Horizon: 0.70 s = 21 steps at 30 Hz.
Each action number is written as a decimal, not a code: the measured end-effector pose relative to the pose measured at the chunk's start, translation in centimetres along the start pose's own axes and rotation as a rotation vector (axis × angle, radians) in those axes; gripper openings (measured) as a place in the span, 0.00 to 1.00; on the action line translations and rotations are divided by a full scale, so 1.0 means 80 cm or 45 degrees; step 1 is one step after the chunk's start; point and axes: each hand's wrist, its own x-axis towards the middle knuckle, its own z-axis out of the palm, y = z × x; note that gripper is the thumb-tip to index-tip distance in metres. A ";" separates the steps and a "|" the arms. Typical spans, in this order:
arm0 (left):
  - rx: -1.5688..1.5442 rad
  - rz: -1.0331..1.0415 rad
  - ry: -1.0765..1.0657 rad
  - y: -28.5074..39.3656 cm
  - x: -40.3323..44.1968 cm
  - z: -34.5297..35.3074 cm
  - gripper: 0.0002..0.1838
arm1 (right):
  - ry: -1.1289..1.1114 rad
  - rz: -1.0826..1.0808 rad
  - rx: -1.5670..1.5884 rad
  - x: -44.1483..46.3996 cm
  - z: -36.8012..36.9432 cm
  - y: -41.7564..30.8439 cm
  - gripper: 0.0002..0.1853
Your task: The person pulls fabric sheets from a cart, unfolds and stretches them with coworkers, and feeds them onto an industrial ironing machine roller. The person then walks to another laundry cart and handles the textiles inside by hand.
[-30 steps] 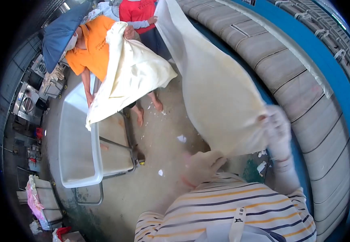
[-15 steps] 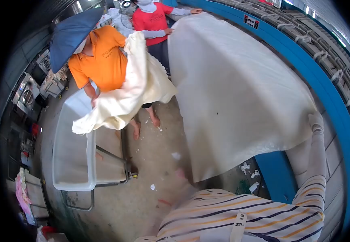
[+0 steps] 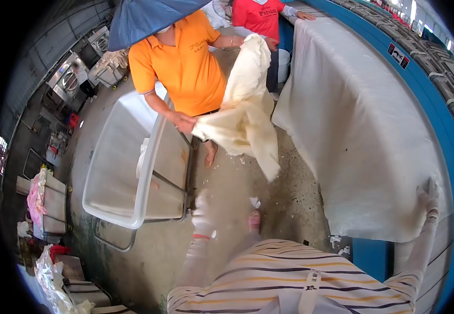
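A large white sheet point(image 3: 363, 131) lies over the edge of the blue-framed machine point(image 3: 426, 78) and hangs down its front. My gloved right hand point(image 3: 428, 192) rests on the sheet near its near end, fingers reaching forward along the cloth. Away from the sheet, my gloved left hand point(image 3: 202, 203) hangs over the floor near the white bin point(image 3: 146, 193), with a red band at the wrist. Motion smears its fingers. A co-worker in orange point(image 3: 180, 68) holds a crumpled cream cloth point(image 3: 242, 115) with both hands.
Beside the sheet's far end stands another co-worker in red point(image 3: 258, 21), one hand on the machine top. White scraps point(image 3: 337, 240) lie on the floor. Carts with laundry point(image 3: 41, 196) and front-loading machines point(image 3: 70, 81) line the left side.
The view has shifted left. The sheet now sits farther over the machine edge and hangs closer to its front. My left hand has come into view. The orange-shirted co-worker's cream cloth hangs lower.
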 end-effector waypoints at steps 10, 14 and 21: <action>-0.629 0.019 0.375 -0.011 0.190 -0.126 0.42 | 0.776 -0.341 -0.129 0.026 0.074 -0.135 0.30; -1.040 0.173 -0.340 0.033 0.233 -0.115 0.21 | -0.084 -0.583 0.904 -0.115 0.092 -0.393 0.34; 0.493 1.334 0.276 0.182 0.103 0.012 0.16 | -0.979 -1.067 0.920 -0.313 0.001 -0.636 0.29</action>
